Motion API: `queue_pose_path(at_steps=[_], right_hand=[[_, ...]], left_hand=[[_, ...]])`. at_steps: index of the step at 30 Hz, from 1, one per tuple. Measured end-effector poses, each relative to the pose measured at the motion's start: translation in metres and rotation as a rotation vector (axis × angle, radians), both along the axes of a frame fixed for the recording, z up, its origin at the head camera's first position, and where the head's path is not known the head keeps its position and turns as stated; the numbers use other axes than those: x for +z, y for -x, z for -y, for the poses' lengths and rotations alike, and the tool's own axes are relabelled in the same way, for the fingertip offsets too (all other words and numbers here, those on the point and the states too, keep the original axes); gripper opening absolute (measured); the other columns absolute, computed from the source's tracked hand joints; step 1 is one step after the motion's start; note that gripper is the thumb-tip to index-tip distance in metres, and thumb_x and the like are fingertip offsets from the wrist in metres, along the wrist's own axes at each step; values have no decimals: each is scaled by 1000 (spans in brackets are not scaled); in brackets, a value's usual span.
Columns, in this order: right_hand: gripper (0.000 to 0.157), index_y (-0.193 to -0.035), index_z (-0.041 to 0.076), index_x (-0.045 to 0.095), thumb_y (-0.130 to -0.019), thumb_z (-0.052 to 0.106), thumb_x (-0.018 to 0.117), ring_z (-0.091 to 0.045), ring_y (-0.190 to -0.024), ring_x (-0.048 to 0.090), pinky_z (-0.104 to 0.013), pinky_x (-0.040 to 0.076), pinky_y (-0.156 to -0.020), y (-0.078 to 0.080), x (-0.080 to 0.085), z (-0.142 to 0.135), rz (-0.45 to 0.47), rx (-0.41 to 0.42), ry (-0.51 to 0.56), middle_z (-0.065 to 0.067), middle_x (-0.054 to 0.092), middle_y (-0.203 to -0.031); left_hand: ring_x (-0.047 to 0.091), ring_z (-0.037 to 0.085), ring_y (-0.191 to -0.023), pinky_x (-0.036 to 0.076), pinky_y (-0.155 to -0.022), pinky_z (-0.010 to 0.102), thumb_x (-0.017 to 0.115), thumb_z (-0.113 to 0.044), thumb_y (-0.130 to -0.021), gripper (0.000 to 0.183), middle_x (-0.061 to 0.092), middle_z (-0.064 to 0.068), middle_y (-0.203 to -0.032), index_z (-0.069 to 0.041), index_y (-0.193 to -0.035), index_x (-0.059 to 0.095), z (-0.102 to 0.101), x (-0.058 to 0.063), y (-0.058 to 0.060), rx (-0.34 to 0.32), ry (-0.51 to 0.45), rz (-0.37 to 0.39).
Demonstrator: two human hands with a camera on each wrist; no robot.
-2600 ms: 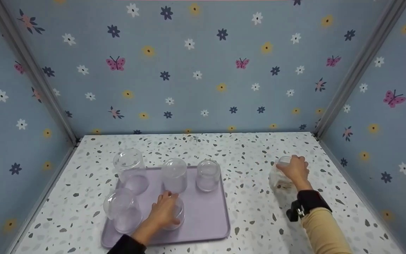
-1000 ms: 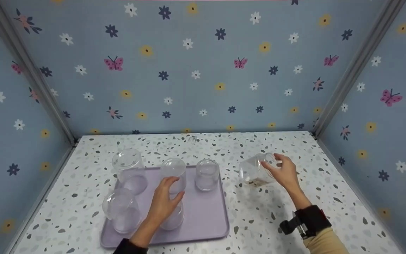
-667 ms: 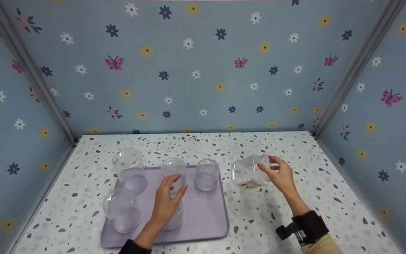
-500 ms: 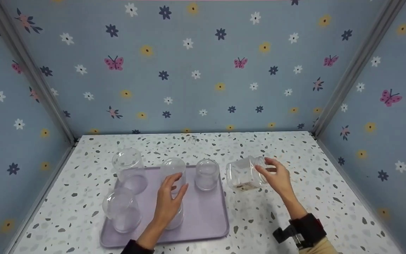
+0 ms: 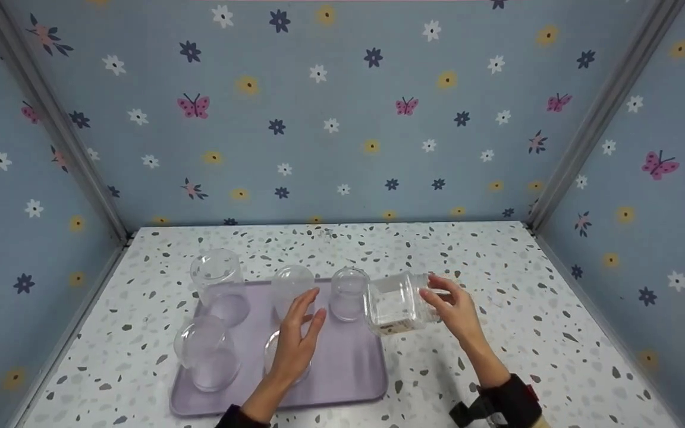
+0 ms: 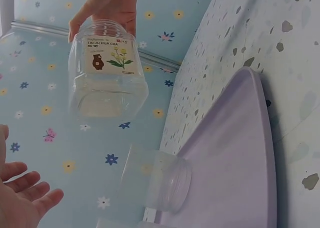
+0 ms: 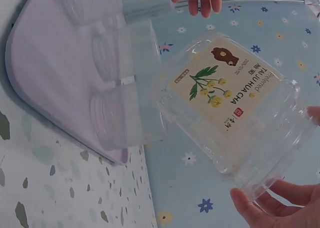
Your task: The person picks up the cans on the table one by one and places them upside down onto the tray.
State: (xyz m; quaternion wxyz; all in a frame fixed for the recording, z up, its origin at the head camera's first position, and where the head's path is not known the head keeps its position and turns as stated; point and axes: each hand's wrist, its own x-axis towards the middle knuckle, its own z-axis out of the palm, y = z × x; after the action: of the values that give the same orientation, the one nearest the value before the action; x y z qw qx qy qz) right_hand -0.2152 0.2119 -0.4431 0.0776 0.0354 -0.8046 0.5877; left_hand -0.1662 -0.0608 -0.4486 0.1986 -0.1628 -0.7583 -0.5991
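Note:
My right hand (image 5: 458, 315) pinches a clear square plastic jar (image 5: 396, 303) by its threaded neck. The jar lies sideways in the air, base pointing left, overlapping the tray's right edge in the head view. A printed label with a bear and yellow flowers (image 7: 215, 82) shows on one side in the right wrist view. My left hand (image 5: 295, 345) hovers over the tray with fingers extended and thumb apart, holding nothing. It partly hides a clear jar (image 5: 272, 348) standing at the tray's front middle.
A lilac tray (image 5: 348, 374) lies on the speckled white table (image 5: 426, 380). On it several clear jars stand mouth down, among them a back-right jar (image 5: 348, 297), a back-middle jar (image 5: 289, 282) and a front-left jar (image 5: 211, 356). Patterned blue panels (image 5: 342, 148) enclose the table.
My right hand has lifted the square jar from the table's right side, turned it sideways and carried it left to the tray. My left hand has let go of the front-middle jar and risen.

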Motion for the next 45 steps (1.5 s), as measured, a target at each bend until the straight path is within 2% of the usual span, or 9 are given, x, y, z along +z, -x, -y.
queue_pose_path(at_steps=[5, 16, 19, 22, 27, 29, 30, 37, 45], right_hand=[[43, -121, -2, 50, -84, 17, 60, -20, -93, 56, -32, 48, -72, -9, -1, 8, 33, 58, 88, -16, 52, -115], [46, -126, -10, 39, -87, 12, 53, -24, -100, 53, -38, 48, -78, -25, -6, 22, 84, 182, 224, -26, 43, -123], [49, -126, -12, 37, -88, 14, 52, -24, -100, 53, -38, 48, -78, -27, -7, 24, 98, 202, 253, -27, 42, -124], [51, -126, -13, 37, -88, 17, 52, -24, -98, 54, -37, 48, -77, -29, -8, 25, 119, 225, 293, -25, 45, -121], [51, -126, -13, 37, -88, 18, 52, -22, -95, 54, -37, 48, -77, -32, -11, 29, 153, 257, 345, -20, 49, -114], [52, -127, -12, 36, -88, 19, 51, -21, -94, 54, -37, 48, -77, -33, -12, 31, 170, 259, 351, -18, 50, -113], [53, -127, -12, 36, -88, 20, 50, -21, -94, 54, -37, 48, -78, -34, -12, 31, 178, 261, 353, -18, 50, -113], [55, -129, -11, 34, -89, 24, 47, -18, -96, 53, -35, 47, -79, -37, -10, 35, 236, 249, 397, -15, 50, -116], [55, -129, -13, 32, -88, 22, 46, -17, -95, 54, -34, 46, -79, -38, -9, 37, 277, 240, 474, -11, 52, -111]], left_hand=[[38, 38, -116, 42, -85, 44, 49, 1, -87, 40, 39, 28, -126, 13, -124, 40, -5, 6, -5, -32, 26, -9], [31, 40, -120, 37, -88, 51, 54, 1, -83, 53, 32, 29, -131, 9, -131, 33, -7, 1, -8, -178, 72, 2], [31, 36, -122, 36, -89, 49, 58, -6, -82, 59, 31, 25, -134, 5, -134, 31, -6, -9, -4, -205, 89, -13], [28, 31, -125, 34, -92, 49, 63, -21, -80, 71, 28, 18, -139, -2, -138, 27, -5, -25, 2, -236, 98, -4], [23, 29, -128, 30, -95, 51, 71, -39, -70, 93, 22, 14, -142, -11, -142, 18, -5, -31, 3, -283, 106, 19], [23, 26, -128, 30, -96, 48, 73, -42, -67, 99, 21, 11, -143, -14, -143, 15, -5, -30, 2, -286, 120, 18], [22, 24, -129, 30, -96, 47, 74, -43, -65, 102, 21, 8, -144, -17, -143, 13, -5, -34, 4, -288, 126, 16], [28, 26, -125, 34, -94, 43, 82, -33, -57, 114, 23, 10, -142, -15, -143, 9, -8, -31, 2, -307, 94, -23], [36, 25, -118, 38, -90, 39, 78, -32, -64, 105, 32, 9, -135, -9, -142, 12, -7, -28, 3, -276, 117, -71]])
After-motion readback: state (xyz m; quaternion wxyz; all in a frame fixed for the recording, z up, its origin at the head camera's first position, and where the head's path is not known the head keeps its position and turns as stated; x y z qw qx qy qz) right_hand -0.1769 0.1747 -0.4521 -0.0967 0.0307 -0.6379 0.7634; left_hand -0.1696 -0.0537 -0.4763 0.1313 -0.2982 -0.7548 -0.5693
